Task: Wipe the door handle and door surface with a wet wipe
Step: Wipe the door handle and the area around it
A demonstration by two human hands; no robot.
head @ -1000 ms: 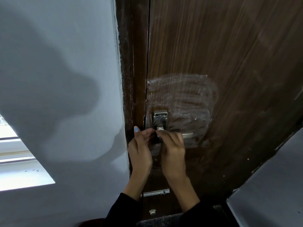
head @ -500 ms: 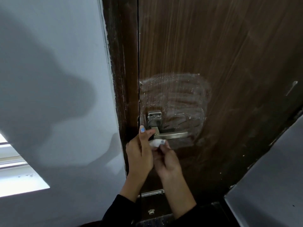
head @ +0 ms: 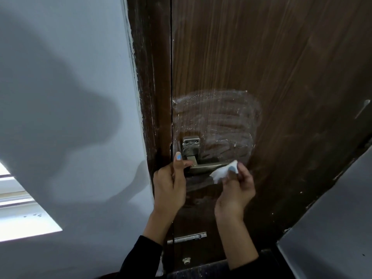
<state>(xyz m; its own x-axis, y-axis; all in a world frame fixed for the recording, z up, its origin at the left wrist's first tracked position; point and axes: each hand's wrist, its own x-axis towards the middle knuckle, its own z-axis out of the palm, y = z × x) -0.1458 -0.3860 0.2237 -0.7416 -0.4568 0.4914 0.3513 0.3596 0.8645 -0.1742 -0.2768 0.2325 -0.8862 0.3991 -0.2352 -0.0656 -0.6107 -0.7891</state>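
While the right hand [head: 234, 190] pinched the wet wipe [head: 222, 172] near the door handle [head: 203, 168], the empty, loosely open left hand [head: 171, 184] risked depressing it.

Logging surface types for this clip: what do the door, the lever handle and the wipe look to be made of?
Door: brown wood or wood-look laminate, straight vertical grain, low sheen. Lever handle: metal, brushed silvery finish, dull reflections. Wipe: thin white non-woven cloth, limp and crumpled in the right hand.
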